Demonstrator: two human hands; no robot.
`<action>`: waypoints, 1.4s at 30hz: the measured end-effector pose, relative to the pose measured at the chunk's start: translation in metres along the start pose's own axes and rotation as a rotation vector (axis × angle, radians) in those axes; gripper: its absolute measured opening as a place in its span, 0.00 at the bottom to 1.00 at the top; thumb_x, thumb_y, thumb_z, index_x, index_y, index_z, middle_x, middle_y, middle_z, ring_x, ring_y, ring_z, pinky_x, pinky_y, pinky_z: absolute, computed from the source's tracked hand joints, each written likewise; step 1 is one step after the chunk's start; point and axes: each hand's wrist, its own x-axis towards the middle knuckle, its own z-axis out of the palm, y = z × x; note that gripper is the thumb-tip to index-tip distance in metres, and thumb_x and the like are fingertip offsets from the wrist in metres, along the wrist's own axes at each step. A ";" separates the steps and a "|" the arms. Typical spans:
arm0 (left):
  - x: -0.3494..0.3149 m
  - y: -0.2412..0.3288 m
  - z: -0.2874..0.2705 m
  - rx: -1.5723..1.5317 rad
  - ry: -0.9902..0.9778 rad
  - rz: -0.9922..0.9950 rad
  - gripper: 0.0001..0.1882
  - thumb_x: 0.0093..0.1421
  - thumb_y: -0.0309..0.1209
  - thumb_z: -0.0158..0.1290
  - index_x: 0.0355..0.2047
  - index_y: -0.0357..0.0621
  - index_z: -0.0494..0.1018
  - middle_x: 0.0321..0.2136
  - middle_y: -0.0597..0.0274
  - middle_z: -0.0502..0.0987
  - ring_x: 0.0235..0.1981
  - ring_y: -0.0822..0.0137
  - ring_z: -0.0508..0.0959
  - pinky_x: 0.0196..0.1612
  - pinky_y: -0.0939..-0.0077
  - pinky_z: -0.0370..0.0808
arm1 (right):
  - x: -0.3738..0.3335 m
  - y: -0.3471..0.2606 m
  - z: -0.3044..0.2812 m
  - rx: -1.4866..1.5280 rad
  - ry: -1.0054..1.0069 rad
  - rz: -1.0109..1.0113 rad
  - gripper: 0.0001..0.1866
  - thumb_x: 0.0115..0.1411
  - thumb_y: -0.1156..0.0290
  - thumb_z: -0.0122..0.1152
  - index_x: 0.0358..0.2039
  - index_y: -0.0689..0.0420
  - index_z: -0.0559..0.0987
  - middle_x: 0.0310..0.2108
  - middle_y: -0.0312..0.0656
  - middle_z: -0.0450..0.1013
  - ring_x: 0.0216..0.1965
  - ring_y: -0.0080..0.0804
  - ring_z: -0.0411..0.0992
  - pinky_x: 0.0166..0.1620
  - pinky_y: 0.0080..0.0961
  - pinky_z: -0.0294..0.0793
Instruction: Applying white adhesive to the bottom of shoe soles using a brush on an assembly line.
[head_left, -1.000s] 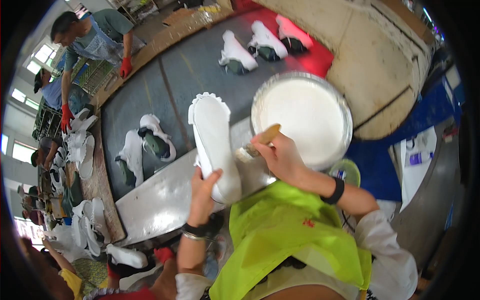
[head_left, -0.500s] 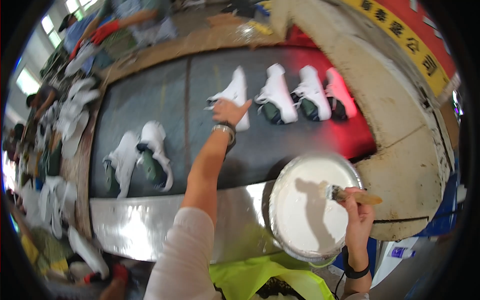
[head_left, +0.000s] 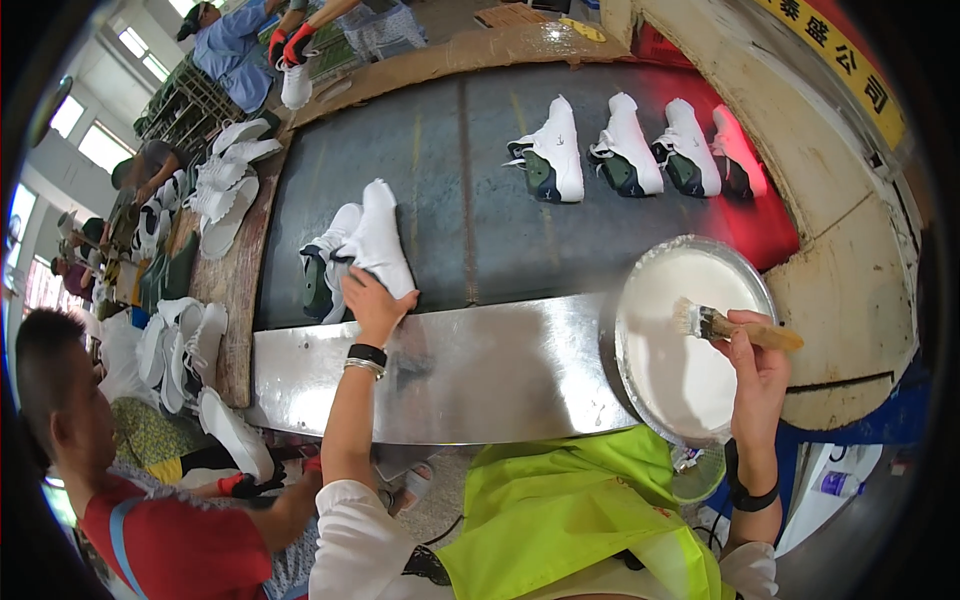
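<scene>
On the near left of the dark belt (head_left: pixel 440 220), my left hand (head_left: pixel 373 305) is closed around the heel end of a white shoe (head_left: pixel 380 235). A second white shoe with dark green parts (head_left: pixel 318 280) lies right beside it, partly covered. Over a round metal basin (head_left: pixel 622 375) of white liquid (head_left: pixel 655 365), my right hand (head_left: pixel 758 380) grips a paintbrush (head_left: pixel 708 322) by its wooden handle. The pale bristles point left, above the liquid; whether they touch it I cannot tell. Several white and green shoes (head_left: pixel 552 150) lie in a row at the far right.
A bare metal ledge (head_left: pixel 480 370) runs along the belt's near edge. Red light falls by a beige machine housing (head_left: pixel 850 260) on the right. Several shoes (head_left: pixel 225 190) crowd the wooden board at left. A co-worker in red (head_left: pixel 170 530) sits near left; another person (head_left: pixel 235 50) works beyond.
My left hand has left the shoe row and moved down-left to a shoe near the belt's front edge. My right hand still holds the brush over the basin. The view has shifted.
</scene>
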 end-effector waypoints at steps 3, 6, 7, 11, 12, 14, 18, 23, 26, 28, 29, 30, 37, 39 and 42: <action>0.033 -0.026 0.005 -0.179 -0.603 -0.339 0.77 0.31 0.65 0.68 0.64 0.23 0.39 0.60 0.34 0.55 0.60 0.42 0.61 0.60 0.45 0.59 | -0.001 -0.003 0.001 -0.003 0.003 -0.004 0.09 0.67 0.74 0.52 0.44 0.66 0.74 0.45 0.39 0.70 0.45 0.25 0.72 0.50 0.25 0.75; 0.060 0.045 -0.011 0.015 -0.498 -0.707 0.77 0.32 0.66 0.68 0.66 0.27 0.38 0.62 0.36 0.54 0.61 0.44 0.60 0.59 0.44 0.60 | 0.003 0.004 0.004 0.016 0.027 0.023 0.09 0.66 0.75 0.52 0.44 0.66 0.74 0.44 0.40 0.71 0.45 0.25 0.72 0.50 0.25 0.75; 0.069 0.043 -0.001 -0.029 -0.479 -0.749 0.77 0.30 0.68 0.67 0.66 0.29 0.40 0.62 0.37 0.54 0.61 0.46 0.61 0.59 0.44 0.61 | 0.004 0.006 0.004 0.039 0.038 0.038 0.09 0.66 0.75 0.52 0.44 0.66 0.74 0.45 0.40 0.71 0.45 0.26 0.72 0.49 0.26 0.76; 0.061 0.047 0.000 -0.010 -0.438 -0.742 0.72 0.32 0.61 0.69 0.65 0.28 0.42 0.62 0.38 0.55 0.62 0.46 0.60 0.58 0.43 0.62 | 0.000 0.010 0.003 0.069 0.032 0.041 0.09 0.66 0.76 0.52 0.44 0.66 0.75 0.45 0.42 0.71 0.46 0.28 0.73 0.49 0.28 0.77; 0.065 0.044 -0.003 -0.017 -0.400 -0.754 0.68 0.35 0.58 0.68 0.64 0.28 0.46 0.60 0.38 0.59 0.61 0.45 0.63 0.58 0.46 0.64 | 0.000 0.009 0.000 0.075 0.041 0.049 0.09 0.66 0.76 0.52 0.44 0.66 0.75 0.45 0.42 0.71 0.46 0.28 0.73 0.49 0.28 0.77; 0.068 0.019 -0.018 -0.014 -0.351 -0.764 0.63 0.39 0.56 0.68 0.64 0.28 0.49 0.58 0.37 0.63 0.59 0.44 0.65 0.58 0.48 0.65 | -0.002 0.008 -0.007 0.066 -0.006 0.020 0.09 0.66 0.76 0.52 0.44 0.66 0.75 0.46 0.42 0.71 0.46 0.29 0.72 0.49 0.28 0.77; 0.040 0.024 -0.108 -1.555 -1.121 -0.704 0.32 0.56 0.29 0.59 0.59 0.37 0.61 0.49 0.52 0.75 0.52 0.59 0.75 0.56 0.70 0.71 | -0.012 0.030 -0.031 0.010 0.012 0.080 0.10 0.66 0.75 0.53 0.44 0.67 0.76 0.44 0.42 0.73 0.44 0.26 0.73 0.47 0.24 0.77; -0.115 0.045 -0.157 -1.711 -1.050 -0.596 0.26 0.63 0.39 0.50 0.56 0.35 0.65 0.52 0.52 0.73 0.53 0.60 0.74 0.57 0.65 0.71 | -0.012 0.068 -0.051 -0.132 0.023 0.134 0.10 0.64 0.72 0.56 0.42 0.63 0.79 0.38 0.39 0.78 0.39 0.23 0.75 0.42 0.21 0.75; -0.203 0.066 -0.167 -1.807 -0.965 -0.765 0.31 0.61 0.40 0.51 0.59 0.33 0.60 0.52 0.48 0.71 0.52 0.57 0.74 0.56 0.63 0.70 | -0.008 0.085 -0.049 -0.296 0.018 0.037 0.12 0.62 0.68 0.59 0.41 0.61 0.81 0.32 0.42 0.80 0.34 0.26 0.77 0.40 0.24 0.75; -0.249 0.080 -0.167 -1.926 -0.942 -0.747 0.38 0.55 0.46 0.55 0.58 0.31 0.60 0.51 0.48 0.71 0.50 0.57 0.74 0.53 0.67 0.72 | 0.002 0.089 -0.037 -0.418 0.036 -0.028 0.12 0.59 0.67 0.60 0.40 0.60 0.82 0.31 0.47 0.79 0.31 0.32 0.77 0.39 0.26 0.75; -0.261 0.084 -0.153 -1.922 -1.068 -0.691 0.39 0.54 0.46 0.55 0.58 0.31 0.60 0.50 0.48 0.72 0.50 0.58 0.75 0.52 0.68 0.73 | 0.006 0.108 -0.041 -0.430 0.083 -0.039 0.12 0.59 0.65 0.61 0.37 0.59 0.82 0.30 0.47 0.79 0.31 0.38 0.77 0.38 0.31 0.75; -0.268 0.083 -0.143 -1.916 -1.159 -0.644 0.40 0.53 0.47 0.56 0.57 0.30 0.60 0.50 0.47 0.72 0.49 0.59 0.75 0.50 0.69 0.74 | 0.010 0.116 -0.037 -0.438 0.089 -0.031 0.12 0.59 0.65 0.61 0.37 0.59 0.82 0.30 0.47 0.79 0.31 0.38 0.77 0.38 0.31 0.75; -0.248 0.101 -0.154 -1.876 -1.301 -0.396 0.41 0.52 0.47 0.58 0.58 0.29 0.60 0.48 0.49 0.73 0.48 0.61 0.75 0.49 0.70 0.73 | 0.012 0.110 -0.019 -1.063 -0.032 0.055 0.13 0.59 0.63 0.59 0.32 0.61 0.79 0.29 0.51 0.77 0.33 0.48 0.76 0.37 0.42 0.74; -0.247 0.105 -0.156 -1.875 -1.310 -0.327 0.42 0.51 0.46 0.58 0.59 0.30 0.59 0.49 0.50 0.72 0.50 0.62 0.74 0.51 0.70 0.72 | 0.018 0.102 -0.026 -0.951 -0.178 0.139 0.14 0.60 0.63 0.59 0.30 0.63 0.78 0.27 0.51 0.76 0.31 0.48 0.76 0.36 0.40 0.74; -0.245 0.105 -0.151 -1.797 -1.342 -0.292 0.44 0.50 0.46 0.59 0.60 0.30 0.58 0.51 0.51 0.71 0.52 0.62 0.72 0.54 0.69 0.69 | 0.028 0.105 -0.042 -0.436 -0.008 0.057 0.15 0.60 0.62 0.59 0.30 0.64 0.78 0.25 0.51 0.76 0.29 0.47 0.76 0.35 0.38 0.73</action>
